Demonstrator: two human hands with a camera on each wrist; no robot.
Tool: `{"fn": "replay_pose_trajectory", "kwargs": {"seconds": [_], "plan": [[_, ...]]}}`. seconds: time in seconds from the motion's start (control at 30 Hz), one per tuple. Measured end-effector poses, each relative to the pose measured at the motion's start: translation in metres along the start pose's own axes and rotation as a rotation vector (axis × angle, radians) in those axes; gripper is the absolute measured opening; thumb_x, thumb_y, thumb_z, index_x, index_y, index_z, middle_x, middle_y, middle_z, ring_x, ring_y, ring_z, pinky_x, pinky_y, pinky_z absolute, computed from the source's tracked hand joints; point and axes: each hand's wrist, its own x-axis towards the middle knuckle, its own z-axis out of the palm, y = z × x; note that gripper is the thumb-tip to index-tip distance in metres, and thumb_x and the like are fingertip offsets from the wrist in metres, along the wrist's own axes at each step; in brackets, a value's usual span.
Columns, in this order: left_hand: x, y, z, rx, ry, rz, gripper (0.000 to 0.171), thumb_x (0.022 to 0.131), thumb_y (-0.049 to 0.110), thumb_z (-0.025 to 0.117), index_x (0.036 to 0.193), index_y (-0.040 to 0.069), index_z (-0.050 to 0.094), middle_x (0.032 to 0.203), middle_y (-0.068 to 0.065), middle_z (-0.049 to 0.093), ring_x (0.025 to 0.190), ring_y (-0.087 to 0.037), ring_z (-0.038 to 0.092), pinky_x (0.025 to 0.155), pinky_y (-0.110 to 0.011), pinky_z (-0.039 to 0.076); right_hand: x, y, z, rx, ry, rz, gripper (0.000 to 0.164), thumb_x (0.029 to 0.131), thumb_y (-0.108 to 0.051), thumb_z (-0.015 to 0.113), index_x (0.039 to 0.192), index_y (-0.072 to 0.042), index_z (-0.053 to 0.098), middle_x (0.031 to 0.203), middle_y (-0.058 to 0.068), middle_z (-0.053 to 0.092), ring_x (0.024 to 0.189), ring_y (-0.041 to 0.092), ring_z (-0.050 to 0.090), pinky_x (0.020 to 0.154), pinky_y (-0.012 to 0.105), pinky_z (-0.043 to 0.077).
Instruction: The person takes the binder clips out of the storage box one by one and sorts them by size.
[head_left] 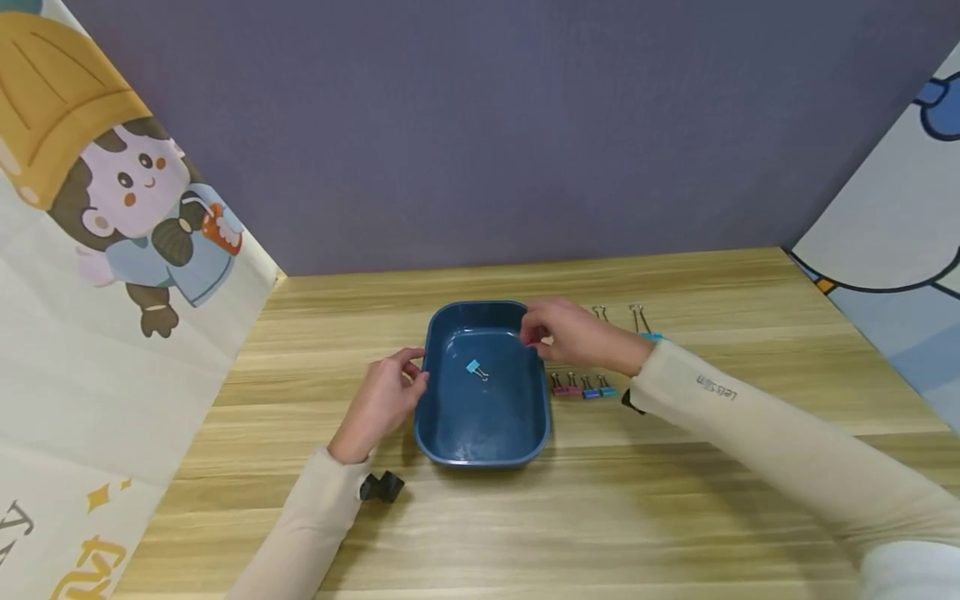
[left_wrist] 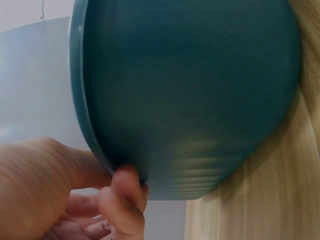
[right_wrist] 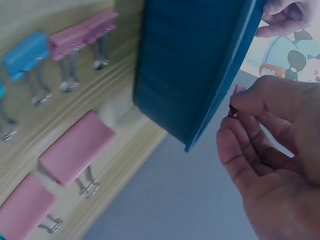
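Observation:
My left hand [head_left: 382, 396] pinches the left rim of a dark blue plastic tray [head_left: 480, 429] between thumb and fingers. Inside the tray lies one small light-blue binder clip [head_left: 473, 367] with its wire handles out. Over the tray's far right corner, my right hand [head_left: 573, 333] pinches a small pink binder clip [right_wrist: 239, 89] by thumb and fingertips. Most of that clip is hidden by the fingers; a bit of pink and a dark end show in the right wrist view.
Right of the tray, a row of small binder clips [head_left: 591, 392] in pink, blue and light blue rests on the wooden table [head_left: 637, 500]. Larger pink clips [right_wrist: 77, 147] lie behind, partly covered by my right arm in the head view. A grey-purple panel [head_left: 480, 142] borders the table's back.

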Motion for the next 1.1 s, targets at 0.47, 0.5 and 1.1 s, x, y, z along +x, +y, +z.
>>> {"fn": "replay_pose_trajectory", "kwargs": {"seconds": [0.47, 0.5, 1.1], "plan": [[0.001, 0.000, 0.001, -0.015, 0.004, 0.002, 0.035, 0.087, 0.006, 0.063, 0.121, -0.004, 0.059, 0.079, -0.007, 0.061, 0.061, -0.014, 0.057, 0.050, -0.025, 0.047, -0.039, 0.011, -0.009, -0.026, 0.131, -0.065, 0.020, 0.078, 0.006, 0.069, 0.080, -0.014, 0.067, 0.082, -0.002, 0.056, 0.069, 0.010, 0.053, 0.061, 0.029, 0.047], [0.001, 0.000, 0.001, -0.016, 0.008, 0.006, 0.035, 0.087, 0.005, 0.063, 0.120, -0.004, 0.059, 0.079, -0.007, 0.061, 0.061, -0.014, 0.056, 0.050, -0.026, 0.047, -0.042, 0.012, -0.009, -0.036, 0.138, -0.065, 0.020, 0.078, 0.006, 0.068, 0.080, -0.014, 0.067, 0.081, -0.002, 0.055, 0.067, 0.010, 0.052, 0.060, 0.029, 0.047], [0.000, -0.001, 0.002, -0.007, 0.008, 0.000, 0.034, 0.087, 0.006, 0.064, 0.119, -0.004, 0.060, 0.078, -0.006, 0.061, 0.059, -0.013, 0.054, 0.051, -0.026, 0.046, -0.102, 0.033, -0.012, -0.057, 0.115, 0.028, 0.026, 0.076, 0.004, 0.074, 0.084, -0.020, 0.067, 0.084, -0.007, 0.055, 0.074, 0.010, 0.056, 0.063, 0.033, 0.051]]}}
